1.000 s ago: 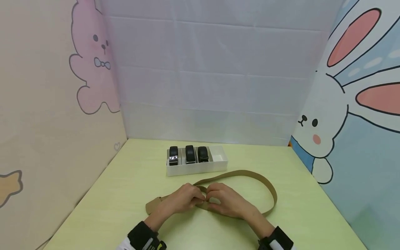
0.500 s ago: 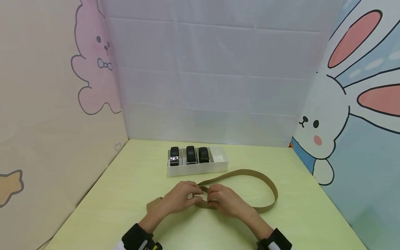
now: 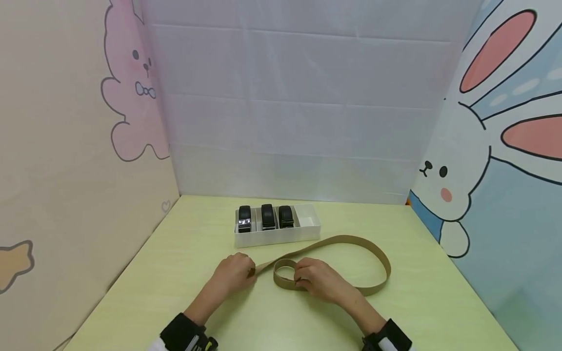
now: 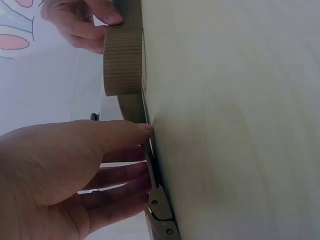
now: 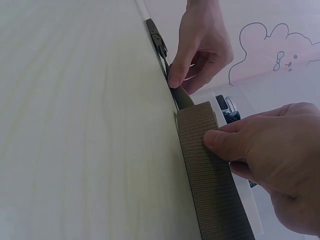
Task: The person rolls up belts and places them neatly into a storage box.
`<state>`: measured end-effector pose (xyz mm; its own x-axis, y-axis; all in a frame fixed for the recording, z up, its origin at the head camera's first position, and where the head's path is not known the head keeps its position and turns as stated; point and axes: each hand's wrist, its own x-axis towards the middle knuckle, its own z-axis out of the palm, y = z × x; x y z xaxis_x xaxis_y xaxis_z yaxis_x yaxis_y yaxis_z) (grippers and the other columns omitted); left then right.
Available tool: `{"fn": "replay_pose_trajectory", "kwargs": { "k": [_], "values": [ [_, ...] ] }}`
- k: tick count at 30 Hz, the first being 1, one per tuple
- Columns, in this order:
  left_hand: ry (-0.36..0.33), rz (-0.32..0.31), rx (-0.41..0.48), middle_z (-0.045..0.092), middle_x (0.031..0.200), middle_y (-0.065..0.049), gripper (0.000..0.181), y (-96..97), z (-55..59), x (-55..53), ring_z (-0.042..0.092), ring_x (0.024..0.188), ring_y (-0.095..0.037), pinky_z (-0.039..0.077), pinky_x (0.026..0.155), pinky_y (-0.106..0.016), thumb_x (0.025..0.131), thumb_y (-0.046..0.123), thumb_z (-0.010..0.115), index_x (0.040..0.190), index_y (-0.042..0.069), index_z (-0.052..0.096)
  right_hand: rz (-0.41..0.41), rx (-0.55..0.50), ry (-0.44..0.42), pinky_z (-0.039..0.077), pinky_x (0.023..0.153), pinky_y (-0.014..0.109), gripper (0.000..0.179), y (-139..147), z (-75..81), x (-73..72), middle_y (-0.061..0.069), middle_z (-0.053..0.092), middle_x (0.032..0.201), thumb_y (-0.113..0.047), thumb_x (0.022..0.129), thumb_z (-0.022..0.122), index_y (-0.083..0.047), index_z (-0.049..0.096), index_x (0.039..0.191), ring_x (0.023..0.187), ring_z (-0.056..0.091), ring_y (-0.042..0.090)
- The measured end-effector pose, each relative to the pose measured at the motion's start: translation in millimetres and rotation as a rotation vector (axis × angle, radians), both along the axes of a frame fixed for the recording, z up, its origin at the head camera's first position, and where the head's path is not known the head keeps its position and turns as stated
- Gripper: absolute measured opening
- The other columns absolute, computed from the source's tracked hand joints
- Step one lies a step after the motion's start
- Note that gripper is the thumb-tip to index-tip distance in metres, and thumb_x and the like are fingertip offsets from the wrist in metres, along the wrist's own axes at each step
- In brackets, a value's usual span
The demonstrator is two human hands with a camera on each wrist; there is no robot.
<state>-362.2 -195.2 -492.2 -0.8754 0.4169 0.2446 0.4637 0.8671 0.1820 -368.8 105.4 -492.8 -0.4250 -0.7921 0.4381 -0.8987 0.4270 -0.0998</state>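
Observation:
A tan webbing belt (image 3: 381, 263) stands on its edge on the table, in a wide loop to the right with its end coiled into a small ring. My right hand (image 3: 322, 280) pinches the wall of that coil (image 3: 278, 279), thumb on the ribbed outer face in the right wrist view. To the left, my left hand (image 3: 232, 274) pinches the strap near the buckle end, its thumb (image 4: 132, 134) low by the tabletop. The tan buckle with small rivets (image 4: 161, 212) shows beyond the left fingers in the left wrist view; the hand hides it in the head view.
Behind the hands stands a white divided box (image 3: 276, 237) holding rolled black belts (image 3: 268, 217) with metal buckles. The pale yellow table (image 3: 202, 219) meets a white curtain (image 3: 285, 122) at the back and cartoon-printed walls on both sides.
My left hand has moved away from the coil to the left and now holds the strap by the buckle end. The right hand has stayed at the coil, which now shows as a rounder ring.

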Motion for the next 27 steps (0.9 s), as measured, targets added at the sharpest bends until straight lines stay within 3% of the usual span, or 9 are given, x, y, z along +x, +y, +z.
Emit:
{"fn": "replay_pose_trajectory", "kwargs": {
  "k": [2,5,7,11,16,20,23,27],
  "values": [
    [0.019,-0.008,0.009,0.066,0.071,0.001,0.025,-0.6,-2.4,-1.4,0.043,0.064,-0.01,0.038,0.056,-0.029,0.09,0.005,0.088,0.071,0.009,0.073,-0.003,0.004,-0.008,0.064,0.089,0.024,0.015,0,-0.2,0.3,0.002,0.08,0.101,0.003,0.09,0.091,-0.011,0.084,0.093,0.098,0.077,0.014],
    [0.037,-0.019,0.036,0.073,0.073,-0.002,0.016,-1.0,-1.7,-3.2,0.047,0.062,-0.008,0.041,0.056,-0.027,0.091,-0.001,0.084,0.078,0.006,0.079,-0.015,0.011,-0.025,0.064,0.089,0.025,0.014,-1,0.2,0.9,0.002,0.081,0.102,0.003,0.091,0.09,-0.01,0.085,0.093,0.098,0.077,0.015],
    [0.018,-0.033,0.066,0.078,0.078,-0.006,0.006,-0.9,1.4,-3.8,0.053,0.061,-0.008,0.044,0.055,-0.026,0.092,-0.004,0.084,0.091,0.002,0.083,-0.024,0.015,-0.037,0.065,0.088,0.026,0.014,-2,1.1,1.2,0.002,0.08,0.101,0.004,0.091,0.089,-0.01,0.085,0.094,0.097,0.077,0.015],
    [-0.077,-0.098,0.136,0.079,0.081,-0.011,0.022,0.1,7.9,-4.8,0.057,0.059,-0.006,0.044,0.05,-0.021,0.098,-0.005,0.081,0.119,-0.001,0.08,-0.033,0.026,-0.049,0.064,0.087,0.025,0.014,-4,2.8,1.0,0.002,0.08,0.099,0.003,0.092,0.089,-0.01,0.084,0.094,0.095,0.076,0.013],
    [-0.181,-0.226,0.201,0.083,0.089,-0.009,0.019,-1.2,8.6,-2.8,0.057,0.066,0.0,0.048,0.057,-0.018,0.102,-0.007,0.07,0.109,0.0,0.086,-0.049,0.02,-0.057,0.064,0.087,0.025,0.013,-5,1.8,2.5,0.001,0.08,0.1,0.003,0.092,0.089,-0.01,0.086,0.094,0.097,0.077,0.013],
    [-0.209,-0.3,0.211,0.084,0.093,-0.006,0.025,-4.6,3.7,-2.5,0.053,0.071,0.002,0.046,0.062,-0.017,0.1,-0.009,0.067,0.108,0.003,0.087,-0.066,0.008,-0.052,0.064,0.087,0.025,0.014,-3,0.8,3.7,0.001,0.081,0.1,0.003,0.091,0.09,-0.01,0.085,0.093,0.097,0.077,0.014],
    [-0.164,-0.333,0.18,0.083,0.097,-0.003,0.021,-6.8,0.7,-1.0,0.061,0.077,0.0,0.052,0.067,-0.018,0.099,-0.007,0.076,0.109,0.007,0.088,-0.081,-0.001,-0.049,0.064,0.087,0.025,0.014,-1,1.5,3.5,0.002,0.081,0.1,0.004,0.091,0.09,-0.009,0.085,0.092,0.097,0.078,0.015],
    [-0.024,-0.341,0.098,0.079,0.116,-0.005,0.013,-9.3,-1.0,6.1,0.074,0.105,-0.016,0.064,0.091,-0.032,0.095,0.005,0.089,0.105,0.013,0.09,-0.094,-0.005,-0.058,0.065,0.086,0.025,0.015,2,3.1,2.7,0.002,0.081,0.1,0.005,0.09,0.089,-0.009,0.084,0.093,0.097,0.078,0.016]
  ]
}}
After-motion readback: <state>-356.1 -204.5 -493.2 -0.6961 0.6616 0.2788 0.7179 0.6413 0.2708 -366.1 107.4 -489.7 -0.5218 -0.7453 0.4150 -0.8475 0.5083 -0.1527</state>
